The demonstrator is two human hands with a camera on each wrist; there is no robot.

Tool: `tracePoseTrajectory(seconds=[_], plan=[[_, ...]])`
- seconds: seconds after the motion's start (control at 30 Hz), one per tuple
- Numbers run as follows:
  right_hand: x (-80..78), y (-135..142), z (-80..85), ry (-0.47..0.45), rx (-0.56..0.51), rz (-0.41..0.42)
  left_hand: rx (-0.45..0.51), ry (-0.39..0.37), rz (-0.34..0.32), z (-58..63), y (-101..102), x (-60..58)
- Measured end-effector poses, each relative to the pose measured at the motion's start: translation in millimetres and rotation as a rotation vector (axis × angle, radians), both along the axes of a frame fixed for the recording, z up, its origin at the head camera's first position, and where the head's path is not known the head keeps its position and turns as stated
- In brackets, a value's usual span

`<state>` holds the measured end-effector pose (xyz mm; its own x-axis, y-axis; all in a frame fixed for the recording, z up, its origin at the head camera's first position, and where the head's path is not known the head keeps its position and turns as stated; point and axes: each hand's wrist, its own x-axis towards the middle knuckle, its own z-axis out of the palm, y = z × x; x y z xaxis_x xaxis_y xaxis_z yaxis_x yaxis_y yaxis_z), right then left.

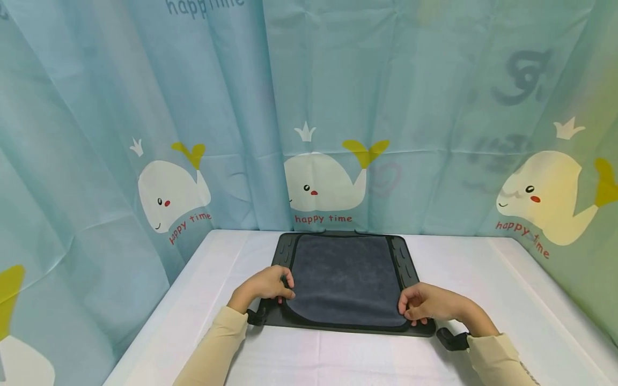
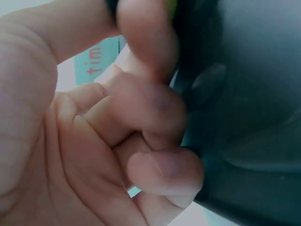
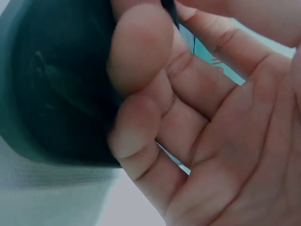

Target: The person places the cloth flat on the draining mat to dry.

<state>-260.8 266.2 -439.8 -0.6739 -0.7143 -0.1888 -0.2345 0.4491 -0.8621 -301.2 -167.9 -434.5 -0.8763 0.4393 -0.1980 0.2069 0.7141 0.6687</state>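
A dark grey cloth (image 1: 345, 273) lies on a black board (image 1: 338, 326) with raised ridges along both sides. It bends softly near its front edge. At the cloth's left edge, the thumb and index finger of my left hand (image 1: 267, 284) pinch it. My right hand (image 1: 432, 303) pinches the cloth's front right corner. In the left wrist view, the curled fingers (image 2: 164, 172) meet the board's ridged side (image 2: 254, 169). Curled fingers (image 3: 136, 122) also touch the board's rounded corner (image 3: 61, 108) in the right wrist view. Both pinch points are hidden there.
A white table (image 1: 289, 356) lies under the board. Behind and at both sides hangs a blue-green curtain (image 1: 434, 107) printed with whales. Black straps (image 1: 453, 339) sit at the wrists, close to the board's front corners.
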Motion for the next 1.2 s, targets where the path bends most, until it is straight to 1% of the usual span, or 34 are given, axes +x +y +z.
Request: tracePoseTrajectory(seconds=[0.07,0.17,0.3,0.4,0.53,0.67,0.8,0.9,1.07,1.2], plan=[[1.3,-1.5,1.6,-0.012,0.003,-0.006,0.002,-0.008,-0.019,0.8,-0.5,0.7],[2.6,-2.6,3.4,-0.073,-0.006,-0.008,0.038,-0.041,-0.066,2.4,-2.8,1.4],[3.0,-2.4,4.5,-0.171,-0.048,0.029,0.095,-0.129,-0.13,3.2,-5.4,1.7],[3.0,-1.7,4.2,-0.187,-0.076,0.063,0.109,-0.185,-0.177,3.7,-6.3,1.5],[2.6,0.5,3.5,-0.189,-0.103,0.085,0.109,-0.213,-0.22,5.3,-8.0,1.0],[1.2,3.3,4.4,-0.193,-0.132,0.104,0.143,-0.212,-0.219,6.9,-11.4,0.0],[0.4,5.3,6.3,-0.15,-0.125,0.096,0.174,-0.219,-0.215,8.4,-14.6,-1.7],[0.2,6.0,7.0,-0.135,-0.118,0.084,0.176,-0.234,-0.225,8.8,-15.8,-2.4],[0.1,4.7,5.5,-0.158,-0.133,0.092,0.178,-0.234,-0.239,6.2,-16.1,-3.0],[1.3,3.2,4.3,-0.187,-0.126,0.101,0.161,-0.255,-0.249,2.9,-14.6,-3.8]])
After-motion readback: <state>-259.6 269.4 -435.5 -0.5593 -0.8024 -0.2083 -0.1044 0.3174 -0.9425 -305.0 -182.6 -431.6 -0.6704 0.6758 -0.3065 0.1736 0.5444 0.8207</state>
